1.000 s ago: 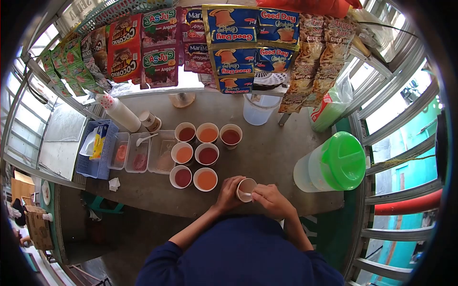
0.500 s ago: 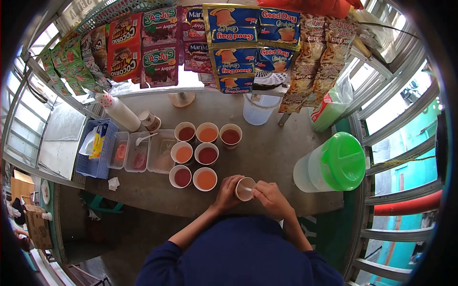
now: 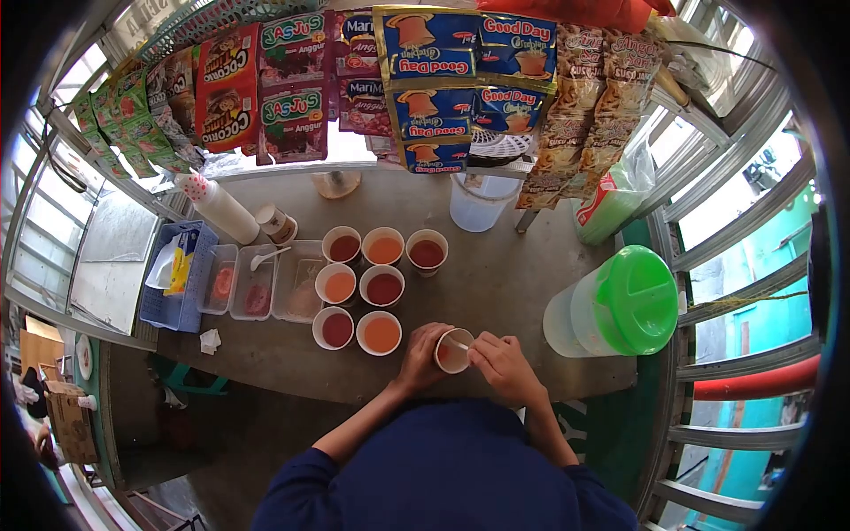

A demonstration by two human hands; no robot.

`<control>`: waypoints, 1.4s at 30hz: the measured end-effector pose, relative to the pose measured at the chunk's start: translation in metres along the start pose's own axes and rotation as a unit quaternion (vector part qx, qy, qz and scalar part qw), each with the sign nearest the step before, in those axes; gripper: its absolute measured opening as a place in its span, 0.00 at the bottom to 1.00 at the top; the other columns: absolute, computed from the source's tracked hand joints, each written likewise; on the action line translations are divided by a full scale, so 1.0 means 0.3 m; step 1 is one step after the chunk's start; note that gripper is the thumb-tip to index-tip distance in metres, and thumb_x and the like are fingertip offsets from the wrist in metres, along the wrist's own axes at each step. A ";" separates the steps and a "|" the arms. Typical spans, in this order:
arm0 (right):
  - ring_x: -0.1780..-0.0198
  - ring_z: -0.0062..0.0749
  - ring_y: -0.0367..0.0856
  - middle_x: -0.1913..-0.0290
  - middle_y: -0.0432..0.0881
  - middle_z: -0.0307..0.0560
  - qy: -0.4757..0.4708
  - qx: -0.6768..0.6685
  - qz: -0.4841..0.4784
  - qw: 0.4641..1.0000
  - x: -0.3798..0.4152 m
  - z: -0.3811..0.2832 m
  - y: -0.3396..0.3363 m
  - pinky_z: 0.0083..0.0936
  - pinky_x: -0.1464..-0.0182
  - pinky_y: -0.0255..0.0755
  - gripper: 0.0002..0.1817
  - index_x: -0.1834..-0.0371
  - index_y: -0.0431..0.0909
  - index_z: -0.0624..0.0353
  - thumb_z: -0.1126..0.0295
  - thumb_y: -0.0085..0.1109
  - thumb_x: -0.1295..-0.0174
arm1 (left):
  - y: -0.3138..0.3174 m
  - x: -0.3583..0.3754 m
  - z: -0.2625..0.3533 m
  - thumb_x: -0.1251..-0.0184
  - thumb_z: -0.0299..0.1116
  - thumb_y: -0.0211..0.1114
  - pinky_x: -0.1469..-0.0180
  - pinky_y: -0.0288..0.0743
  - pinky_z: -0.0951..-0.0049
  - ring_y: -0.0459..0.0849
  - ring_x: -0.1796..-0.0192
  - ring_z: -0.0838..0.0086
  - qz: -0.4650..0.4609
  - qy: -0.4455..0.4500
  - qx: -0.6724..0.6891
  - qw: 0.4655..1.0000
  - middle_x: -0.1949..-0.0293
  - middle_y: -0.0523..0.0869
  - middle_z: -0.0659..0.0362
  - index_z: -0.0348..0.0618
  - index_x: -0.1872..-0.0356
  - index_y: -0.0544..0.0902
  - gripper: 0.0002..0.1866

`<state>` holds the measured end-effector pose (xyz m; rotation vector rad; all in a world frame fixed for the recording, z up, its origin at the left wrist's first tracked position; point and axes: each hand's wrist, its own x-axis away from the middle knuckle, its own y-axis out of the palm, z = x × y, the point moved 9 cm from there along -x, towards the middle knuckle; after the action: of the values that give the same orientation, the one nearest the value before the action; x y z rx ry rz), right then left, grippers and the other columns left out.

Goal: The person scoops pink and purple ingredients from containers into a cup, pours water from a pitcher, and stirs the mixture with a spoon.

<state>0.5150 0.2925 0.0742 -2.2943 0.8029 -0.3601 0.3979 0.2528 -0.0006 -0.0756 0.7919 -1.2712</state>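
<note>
My left hand (image 3: 422, 360) is wrapped around the side of a paper cup (image 3: 452, 357) near the table's front edge. Pinched in my right hand (image 3: 504, 365) is a white spoon (image 3: 458, 343), its lower end dipping inside that cup. A pale drink with a reddish patch shows in the cup. Up and to the left stand several filled paper cups, among them an orange one (image 3: 382, 334), a dark red one (image 3: 336, 328) and another dark red one (image 3: 428, 251) at the group's right.
A pitcher with a green lid (image 3: 639, 301) stands on the right. Clear containers (image 3: 299, 281), one with a white spoon across it, sit left beside a blue basket (image 3: 168, 310). Drink sachets (image 3: 434, 88) hang overhead at the back. A translucent bucket (image 3: 479, 205) stands behind.
The spoon has shifted inside the cup, and a reddish patch now shows in the drink. Both hands stay in nearly the same place.
</note>
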 end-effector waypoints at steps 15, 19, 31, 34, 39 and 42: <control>0.58 0.38 0.75 0.62 0.75 0.43 -0.010 -0.010 -0.057 0.998 0.010 -0.010 0.050 0.31 0.51 0.59 0.11 0.65 0.75 0.55 0.64 0.44 0.29 | -0.017 -0.007 0.010 0.61 0.27 0.79 0.39 0.67 0.58 0.78 0.41 0.57 0.038 0.026 0.028 0.999 0.45 0.80 0.52 0.44 0.42 0.70 0.39; 0.60 0.38 0.75 0.64 0.75 0.44 -0.001 0.035 0.024 0.999 0.008 -0.009 0.003 0.31 0.52 0.60 0.12 0.66 0.75 0.56 0.64 0.44 0.29 | -0.018 -0.004 0.001 0.60 0.27 0.79 0.39 0.67 0.58 0.78 0.41 0.57 0.043 0.026 0.016 0.999 0.45 0.80 0.52 0.44 0.42 0.70 0.39; 0.65 0.47 0.76 0.68 0.77 0.49 0.005 -0.101 0.032 0.994 -0.013 0.009 0.000 0.34 0.59 0.67 0.13 0.69 0.75 0.62 0.66 0.46 0.31 | -0.021 -0.019 0.046 0.63 0.29 0.78 0.43 0.66 0.58 0.78 0.44 0.60 0.040 0.051 -0.068 0.996 0.48 0.79 0.56 0.45 0.44 0.72 0.37; 0.64 0.46 0.76 0.69 0.76 0.49 0.027 -0.098 0.037 0.994 -0.011 0.037 -0.006 0.34 0.60 0.65 0.13 0.69 0.74 0.62 0.66 0.47 0.31 | -0.023 -0.022 0.055 0.63 0.29 0.77 0.44 0.66 0.58 0.78 0.44 0.61 0.039 0.050 -0.077 0.995 0.48 0.79 0.57 0.45 0.44 0.72 0.37; 0.63 0.46 0.76 0.68 0.76 0.49 0.067 -0.234 0.020 0.970 -0.003 0.074 0.014 0.35 0.60 0.63 0.13 0.70 0.74 0.62 0.65 0.47 0.31 | -0.015 -0.022 0.062 0.64 0.28 0.77 0.44 0.66 0.58 0.78 0.44 0.61 0.027 0.055 -0.095 0.994 0.48 0.79 0.57 0.45 0.45 0.73 0.37; 0.66 0.39 0.76 0.69 0.77 0.49 0.026 -0.061 0.064 0.996 -0.006 0.063 -0.018 0.30 0.60 0.66 0.12 0.69 0.74 0.63 0.68 0.46 0.31 | -0.016 -0.024 0.060 0.64 0.29 0.76 0.44 0.65 0.58 0.77 0.44 0.61 0.027 0.053 -0.090 0.994 0.48 0.79 0.57 0.45 0.45 0.74 0.36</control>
<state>0.5245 0.3064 0.0637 -2.3400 1.0179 -0.3229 0.4038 0.2510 0.0185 -0.1328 0.9932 -1.1569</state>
